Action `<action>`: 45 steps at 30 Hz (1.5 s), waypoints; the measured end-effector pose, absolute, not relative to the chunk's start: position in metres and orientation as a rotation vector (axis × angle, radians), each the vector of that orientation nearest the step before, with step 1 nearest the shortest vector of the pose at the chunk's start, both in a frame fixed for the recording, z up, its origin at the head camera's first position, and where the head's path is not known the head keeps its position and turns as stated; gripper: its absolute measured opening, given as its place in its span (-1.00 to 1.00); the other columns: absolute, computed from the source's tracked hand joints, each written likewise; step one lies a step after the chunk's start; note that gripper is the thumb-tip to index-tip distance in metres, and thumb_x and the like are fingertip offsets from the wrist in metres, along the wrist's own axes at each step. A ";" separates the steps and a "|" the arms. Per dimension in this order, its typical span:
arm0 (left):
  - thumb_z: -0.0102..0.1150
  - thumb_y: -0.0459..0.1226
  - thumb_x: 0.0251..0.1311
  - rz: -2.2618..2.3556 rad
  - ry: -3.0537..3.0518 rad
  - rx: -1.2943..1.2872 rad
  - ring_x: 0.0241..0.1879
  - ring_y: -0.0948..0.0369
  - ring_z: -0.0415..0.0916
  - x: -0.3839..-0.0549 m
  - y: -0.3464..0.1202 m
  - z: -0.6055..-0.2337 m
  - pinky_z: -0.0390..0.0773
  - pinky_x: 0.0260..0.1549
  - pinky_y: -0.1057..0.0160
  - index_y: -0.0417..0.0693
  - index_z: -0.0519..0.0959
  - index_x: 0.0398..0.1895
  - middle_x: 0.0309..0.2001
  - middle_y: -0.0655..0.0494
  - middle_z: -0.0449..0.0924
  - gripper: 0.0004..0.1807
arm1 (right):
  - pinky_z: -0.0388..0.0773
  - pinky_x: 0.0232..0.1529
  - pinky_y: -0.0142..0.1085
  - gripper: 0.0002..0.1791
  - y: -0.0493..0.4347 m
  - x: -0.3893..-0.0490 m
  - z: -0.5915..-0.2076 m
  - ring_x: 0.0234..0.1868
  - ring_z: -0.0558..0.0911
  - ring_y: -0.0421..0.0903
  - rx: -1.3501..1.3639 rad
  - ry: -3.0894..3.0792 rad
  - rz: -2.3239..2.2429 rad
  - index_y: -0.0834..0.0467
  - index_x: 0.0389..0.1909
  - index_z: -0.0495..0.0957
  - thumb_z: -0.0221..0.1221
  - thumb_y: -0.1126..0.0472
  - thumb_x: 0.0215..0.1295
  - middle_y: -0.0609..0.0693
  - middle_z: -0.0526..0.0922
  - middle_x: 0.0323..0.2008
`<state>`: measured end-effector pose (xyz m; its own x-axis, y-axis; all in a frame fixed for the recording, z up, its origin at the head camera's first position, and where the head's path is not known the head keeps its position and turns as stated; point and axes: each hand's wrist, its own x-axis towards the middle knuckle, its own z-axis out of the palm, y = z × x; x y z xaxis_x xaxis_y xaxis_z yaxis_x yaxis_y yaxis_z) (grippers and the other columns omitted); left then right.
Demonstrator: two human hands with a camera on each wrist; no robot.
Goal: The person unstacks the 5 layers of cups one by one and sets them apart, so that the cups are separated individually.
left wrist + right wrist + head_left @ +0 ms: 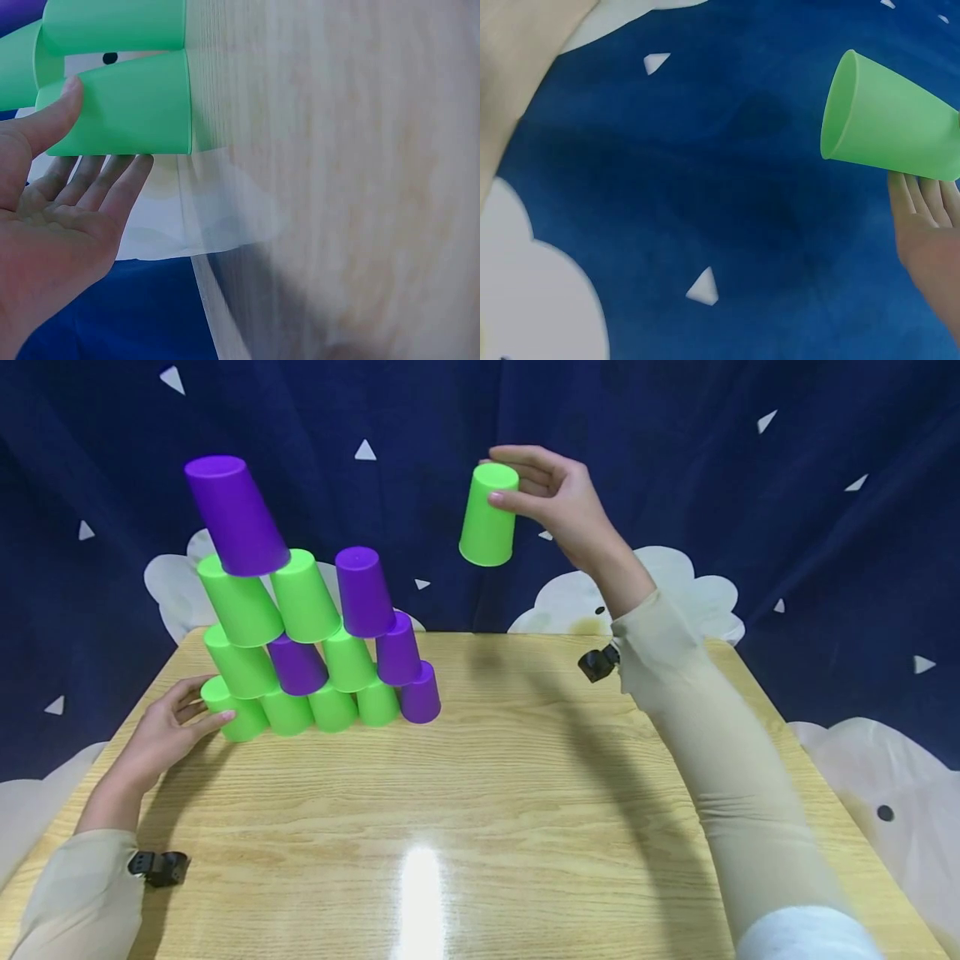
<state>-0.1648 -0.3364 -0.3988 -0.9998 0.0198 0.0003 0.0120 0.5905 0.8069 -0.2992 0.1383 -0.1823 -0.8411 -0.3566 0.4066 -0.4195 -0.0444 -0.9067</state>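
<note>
A stepped wall of upside-down green and purple cups stands on the wooden table (495,827). At its lower left end, my left hand (161,731) holds the bottom green cup (124,109), thumb on the front and fingers at the outer side. My right hand (562,502) pinches another upside-down green cup (487,527) in the air, to the right of the wall and apart from it. In the right wrist view, that cup's open rim (838,105) shows. A lone purple cup (236,518) tops the left side; another purple cup (363,592) ends the row below.
A dark blue curtain (420,410) with white triangles and cloud shapes hangs behind the table. Small black cameras sit on the left sleeve (82,893) and right sleeve (697,735). The wall's lower right end is a purple cup (421,695).
</note>
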 end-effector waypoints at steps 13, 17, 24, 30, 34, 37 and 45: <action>0.17 -0.07 0.37 1.432 2.781 0.021 0.35 -0.36 0.09 -0.163 -0.336 -0.398 0.34 0.16 0.47 -0.17 -0.02 0.54 0.40 -0.39 0.09 -0.15 | 0.45 0.17 -0.27 -0.48 0.204 -0.296 -0.227 0.14 0.53 -0.05 0.519 -2.371 1.895 0.13 0.18 0.58 0.41 0.29 0.15 -0.02 0.61 0.13; 0.17 -0.08 0.36 1.429 2.790 0.027 0.34 -0.35 0.11 -0.164 -0.336 -0.399 0.36 0.10 0.51 -0.16 0.00 0.54 0.39 -0.38 0.11 -0.17 | 0.46 0.06 -0.37 -0.47 0.223 -0.295 -0.242 0.10 0.51 -0.06 0.446 -2.442 1.799 0.10 0.21 0.56 0.40 0.23 0.18 -0.06 0.61 0.11; 0.16 -0.08 0.37 1.420 2.799 0.032 0.33 -0.37 0.13 -0.165 -0.336 -0.400 0.26 0.25 -0.21 -0.18 0.00 0.53 0.38 -0.40 0.12 -0.17 | 0.46 0.04 -0.42 -0.44 0.260 -0.293 -0.268 0.10 0.51 -0.09 0.360 -2.495 1.726 0.13 0.25 0.52 0.38 0.19 0.22 -0.06 0.58 0.14; 0.15 -0.08 0.38 1.431 2.792 0.032 0.33 -0.38 0.11 -0.165 -0.335 -0.400 0.23 0.23 -0.28 -0.20 -0.02 0.53 0.39 -0.41 0.10 -0.17 | 0.45 0.04 -0.46 -0.41 0.289 -0.291 -0.289 0.11 0.51 -0.15 0.288 -2.558 1.614 0.19 0.28 0.47 0.37 0.18 0.23 -0.08 0.58 0.12; 0.15 -0.08 0.38 1.429 2.792 0.028 0.33 -0.38 0.11 -0.164 -0.334 -0.399 0.23 0.23 -0.28 -0.20 -0.03 0.53 0.40 -0.42 0.08 -0.17 | 0.47 -0.03 -0.50 -0.40 0.306 -0.290 -0.303 0.08 0.54 -0.16 0.256 -2.611 1.528 0.23 0.28 0.46 0.36 0.17 0.24 -0.06 0.60 0.08; 0.15 -0.09 0.38 1.418 2.800 0.031 0.32 -0.37 0.13 -0.164 -0.334 -0.399 0.29 0.27 -0.08 -0.20 -0.02 0.53 0.40 -0.41 0.10 -0.17 | 0.50 -0.08 -0.51 -0.39 0.317 -0.288 -0.311 0.12 0.54 -0.11 0.217 -2.667 1.451 0.24 0.28 0.45 0.36 0.15 0.24 0.01 0.57 0.12; 0.17 -0.10 0.37 1.408 2.820 0.039 0.33 -0.31 0.18 -0.164 -0.334 -0.399 0.39 0.01 0.55 -0.20 0.02 0.52 0.36 -0.34 0.15 -0.19 | 0.48 -0.15 -0.61 -0.42 0.336 -0.284 -0.321 0.05 0.60 -0.06 0.256 -2.786 1.212 0.30 0.22 0.50 0.38 0.16 0.22 0.25 0.54 0.14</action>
